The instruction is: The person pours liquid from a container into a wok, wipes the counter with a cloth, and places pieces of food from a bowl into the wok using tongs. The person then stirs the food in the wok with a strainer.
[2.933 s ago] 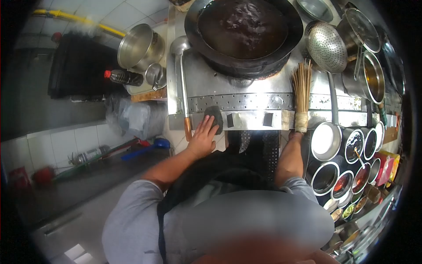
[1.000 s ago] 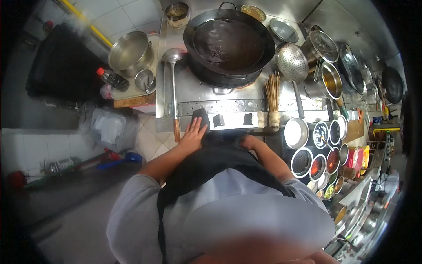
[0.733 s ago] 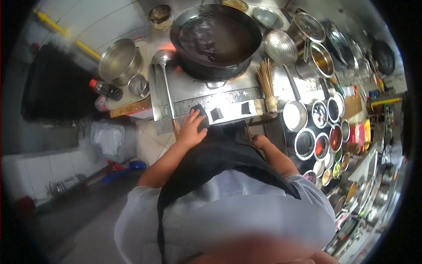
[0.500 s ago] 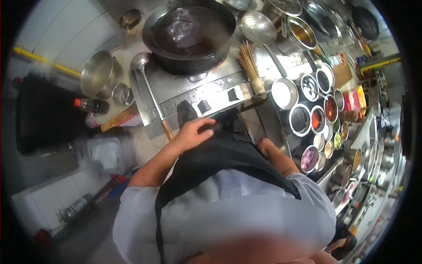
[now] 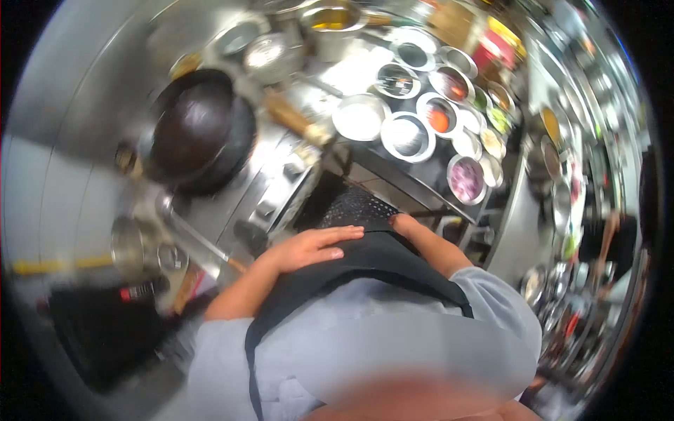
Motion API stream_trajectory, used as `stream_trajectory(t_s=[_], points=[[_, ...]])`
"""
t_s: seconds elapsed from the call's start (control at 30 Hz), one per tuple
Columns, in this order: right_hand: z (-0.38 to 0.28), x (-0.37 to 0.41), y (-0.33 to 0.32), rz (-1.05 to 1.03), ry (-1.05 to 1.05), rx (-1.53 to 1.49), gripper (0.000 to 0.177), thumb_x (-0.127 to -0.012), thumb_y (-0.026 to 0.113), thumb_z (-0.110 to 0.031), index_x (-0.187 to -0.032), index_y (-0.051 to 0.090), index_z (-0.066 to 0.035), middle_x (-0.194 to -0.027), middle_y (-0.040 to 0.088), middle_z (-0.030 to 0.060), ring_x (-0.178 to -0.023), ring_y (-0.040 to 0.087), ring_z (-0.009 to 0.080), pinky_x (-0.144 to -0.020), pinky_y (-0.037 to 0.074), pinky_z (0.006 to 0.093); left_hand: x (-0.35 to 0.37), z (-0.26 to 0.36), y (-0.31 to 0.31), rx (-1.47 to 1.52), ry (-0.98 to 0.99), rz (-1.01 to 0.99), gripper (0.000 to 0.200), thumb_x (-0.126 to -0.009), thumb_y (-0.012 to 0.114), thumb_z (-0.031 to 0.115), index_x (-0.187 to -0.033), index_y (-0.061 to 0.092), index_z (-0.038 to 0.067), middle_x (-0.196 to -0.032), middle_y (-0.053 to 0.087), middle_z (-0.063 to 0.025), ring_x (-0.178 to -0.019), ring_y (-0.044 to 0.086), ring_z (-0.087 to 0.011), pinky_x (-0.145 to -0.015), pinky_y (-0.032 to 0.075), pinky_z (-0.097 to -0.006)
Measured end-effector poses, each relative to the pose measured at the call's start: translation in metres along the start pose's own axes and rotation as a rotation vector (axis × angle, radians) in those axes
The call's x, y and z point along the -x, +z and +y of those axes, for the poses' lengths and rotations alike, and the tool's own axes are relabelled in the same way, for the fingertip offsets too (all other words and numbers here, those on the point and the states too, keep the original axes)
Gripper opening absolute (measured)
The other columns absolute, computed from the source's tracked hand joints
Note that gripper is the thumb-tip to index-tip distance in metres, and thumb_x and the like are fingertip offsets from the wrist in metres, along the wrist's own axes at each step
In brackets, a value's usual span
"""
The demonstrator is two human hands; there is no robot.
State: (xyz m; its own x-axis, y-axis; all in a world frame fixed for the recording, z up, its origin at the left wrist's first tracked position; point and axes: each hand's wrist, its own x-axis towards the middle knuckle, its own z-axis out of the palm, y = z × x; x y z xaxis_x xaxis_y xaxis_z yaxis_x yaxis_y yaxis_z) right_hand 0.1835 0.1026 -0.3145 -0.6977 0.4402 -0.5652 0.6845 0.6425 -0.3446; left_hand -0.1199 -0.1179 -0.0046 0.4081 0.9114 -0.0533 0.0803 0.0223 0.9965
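The person stood close against the steel cooking range point(image 5: 275, 184), and the view was blurred and tilted. Their left hand point(image 5: 314, 247) lay flat on the black apron point(image 5: 365, 265) at the belly, fingers stretched out side by side and closed on nothing. The right hand point(image 5: 406, 226) sat at the apron's upper edge, just beside the left fingertips; its fingers were tucked out of sight, so I could not tell whether they gripped anything. A dark wok point(image 5: 193, 133) sat on the burner well apart from both hands. A long-handled ladle point(image 5: 199, 238) lay along the range's edge beside a small dark pad point(image 5: 249, 236). A cluster of round seasoning bowls point(image 5: 407, 135) stood beyond the right hand.
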Motion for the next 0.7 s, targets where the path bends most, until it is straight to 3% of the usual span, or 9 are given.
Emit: stream_trajectory(t_s=[0.07,0.2,0.27,0.4,0.47,0.5,0.6,0.7], points=[[0.006,0.021,-0.007,-0.085,-0.157,0.145,0.03,-0.09,0.052,-0.025,-0.105,0.07,-0.008,-0.105,0.069,0.021,-0.101,0.065,0.0384,-0.088,0.051,0.0453,-0.024,0.014,0.006,-0.086,0.07,-0.103,0.053,-0.097,0.057,0.025,-0.145,0.045,0.005,-0.155,0.039,-0.0115,-0.146,0.03,-0.03,-0.119,0.025,-0.0416],[0.028,0.057,-0.002,-0.027,0.131,-0.091,0.032,-0.088,0.051,-0.025,-0.108,0.07,-0.008,-0.107,0.069,0.0209,-0.103,0.065,0.0389,-0.088,0.05,0.0466,-0.068,0.034,0.027,-0.134,0.177,-0.253,0.056,-0.096,0.058,0.033,-0.143,0.048,0.004,-0.153,0.042,-0.0137,-0.146,0.03,-0.033,-0.119,0.023,-0.0461],[0.053,0.063,0.008,-0.166,0.056,-0.091,0.035,-0.087,0.05,-0.026,-0.112,0.07,-0.009,-0.108,0.069,0.0213,-0.105,0.065,0.0388,-0.089,0.05,0.0468,-0.087,0.032,0.037,-0.116,0.233,-0.322,0.057,-0.096,0.058,0.036,-0.142,0.05,0.003,-0.152,0.043,-0.0148,-0.146,0.031,-0.0339,-0.119,0.022,-0.0474],[0.074,0.099,0.012,-0.077,0.126,-0.197,0.036,-0.087,0.05,-0.026,-0.112,0.07,-0.01,-0.109,0.069,0.0213,-0.105,0.065,0.0387,-0.088,0.05,0.047,-0.126,0.021,0.063,-0.126,0.197,-0.356,0.061,-0.094,0.057,0.044,-0.138,0.054,0.001,-0.15,0.044,-0.0172,-0.146,0.031,-0.035,-0.118,0.021,-0.0482],[0.074,0.124,0.005,-0.133,0.321,-0.28,0.036,-0.085,0.055,-0.026,-0.113,0.07,-0.011,-0.112,0.069,0.0192,-0.107,0.064,0.038,-0.089,0.05,0.0469,-0.143,0.029,0.076,-0.024,0.116,-0.352,0.064,-0.093,0.057,0.045,-0.138,0.053,0.0,-0.15,0.044,-0.0168,-0.146,0.03,-0.0345,-0.119,0.02,-0.0479],[0.087,0.128,0.009,-0.258,0.232,-0.275,0.037,-0.084,0.058,-0.026,-0.116,0.07,-0.012,-0.113,0.069,0.0172,-0.106,0.065,0.0366,-0.089,0.051,0.0467,-0.151,0.033,0.081,-0.003,0.093,-0.38,0.064,-0.093,0.058,0.044,-0.138,0.053,0.0,-0.151,0.044,-0.017,-0.147,0.029,-0.0343,-0.119,0.02,-0.0473],[0.089,0.157,0.023,-0.049,0.289,-0.303,0.037,-0.084,0.059,-0.024,-0.118,0.07,-0.013,-0.112,0.07,0.0157,-0.103,0.067,0.035,-0.088,0.052,0.0462,-0.173,0.04,0.085,-0.039,0.052,-0.483,0.063,-0.094,0.056,0.042,-0.141,0.05,0.0,-0.151,0.044,-0.0175,-0.147,0.029,-0.0339,-0.119,0.02,-0.0459],[0.093,0.173,0.044,-0.006,0.383,-0.342,0.038,-0.084,0.059,-0.027,-0.118,0.069,-0.013,-0.111,0.07,0.015,-0.1,0.068,0.0339,-0.085,0.053,0.0456,-0.186,0.047,0.086,-0.026,-0.056,-0.518,0.062,-0.096,0.052,0.039,-0.143,0.046,-0.001,-0.151,0.044,-0.0171,-0.146,0.031,-0.0316,-0.118,0.022,-0.0414]])
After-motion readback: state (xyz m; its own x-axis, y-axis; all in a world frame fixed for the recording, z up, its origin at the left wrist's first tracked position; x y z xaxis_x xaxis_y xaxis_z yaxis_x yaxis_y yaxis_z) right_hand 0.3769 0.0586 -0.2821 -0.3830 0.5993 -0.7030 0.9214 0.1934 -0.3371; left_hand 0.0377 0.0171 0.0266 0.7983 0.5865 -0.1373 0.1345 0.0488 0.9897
